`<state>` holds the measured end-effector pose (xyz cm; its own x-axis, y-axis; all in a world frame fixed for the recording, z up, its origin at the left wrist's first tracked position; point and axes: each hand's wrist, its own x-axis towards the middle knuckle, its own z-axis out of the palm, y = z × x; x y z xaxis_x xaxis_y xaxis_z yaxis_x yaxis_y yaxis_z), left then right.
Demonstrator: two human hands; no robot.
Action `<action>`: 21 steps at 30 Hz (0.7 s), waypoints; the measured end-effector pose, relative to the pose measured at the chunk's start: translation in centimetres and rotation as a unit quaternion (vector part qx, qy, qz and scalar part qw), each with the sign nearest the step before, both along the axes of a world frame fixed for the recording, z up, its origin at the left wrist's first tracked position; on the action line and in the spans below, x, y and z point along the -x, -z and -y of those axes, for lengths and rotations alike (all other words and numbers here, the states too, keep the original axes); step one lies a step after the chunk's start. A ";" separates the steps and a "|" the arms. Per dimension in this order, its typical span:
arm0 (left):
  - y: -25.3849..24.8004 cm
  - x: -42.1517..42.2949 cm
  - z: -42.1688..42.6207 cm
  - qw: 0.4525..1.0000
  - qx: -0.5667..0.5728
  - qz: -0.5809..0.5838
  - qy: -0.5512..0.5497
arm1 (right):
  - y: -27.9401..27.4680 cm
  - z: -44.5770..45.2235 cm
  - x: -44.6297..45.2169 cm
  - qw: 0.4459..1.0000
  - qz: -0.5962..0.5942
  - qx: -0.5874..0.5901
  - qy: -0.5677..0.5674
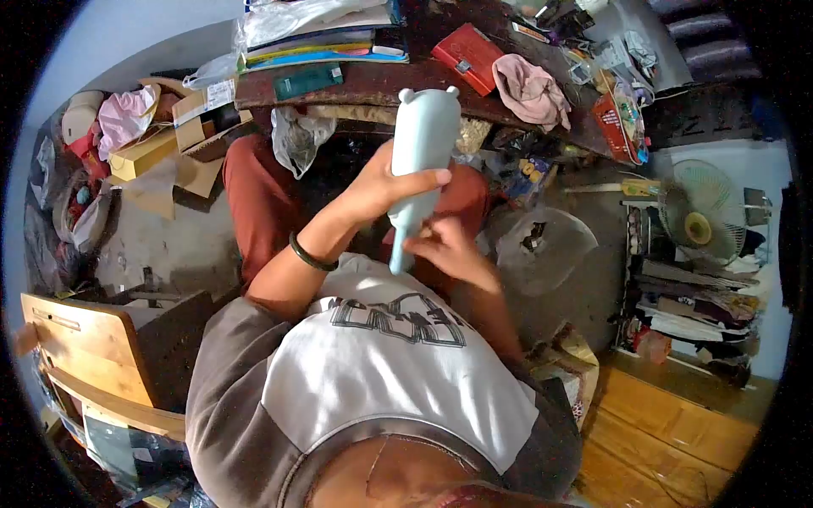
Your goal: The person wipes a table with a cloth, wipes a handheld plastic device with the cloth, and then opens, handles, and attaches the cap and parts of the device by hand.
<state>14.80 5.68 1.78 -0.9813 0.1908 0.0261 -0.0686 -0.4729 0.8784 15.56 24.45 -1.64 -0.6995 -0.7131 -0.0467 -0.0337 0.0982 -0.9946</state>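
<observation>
My left hand (373, 190), with a dark bangle on the wrist, is wrapped round a pale mint object with two small round ears (423, 135). Its thumb lies across the front. The object stands nearly upright, ears at the far end, and tapers to a narrow stem toward my shirt. My right hand (453, 254) is closed at that stem, thumb and finger pinching near it. The right hand is slightly blurred, and some of its fingers are hidden.
A dark red table (381, 89) ahead bears stacked books (326, 55), a red box (468, 57) and a pink cloth (531, 91). Cardboard boxes (199, 161) lie left, near a wooden chair (93, 347). A fan (699, 224) stands right, beyond a clear plastic bag (546, 254).
</observation>
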 end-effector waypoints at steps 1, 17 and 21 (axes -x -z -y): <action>-0.4 -0.2 0.5 0.999 0.053 -0.006 -0.009 | -0.8 -0.9 0.7 0.992 -0.075 -0.064 0.075; 1.6 -0.3 -0.7 0.946 0.262 -0.099 -0.164 | -11.2 4.1 3.3 0.822 -0.517 -0.157 0.176; 0.5 -0.4 -0.2 0.927 0.332 -0.099 -0.143 | -12.0 3.8 3.3 0.829 -0.500 -0.190 0.160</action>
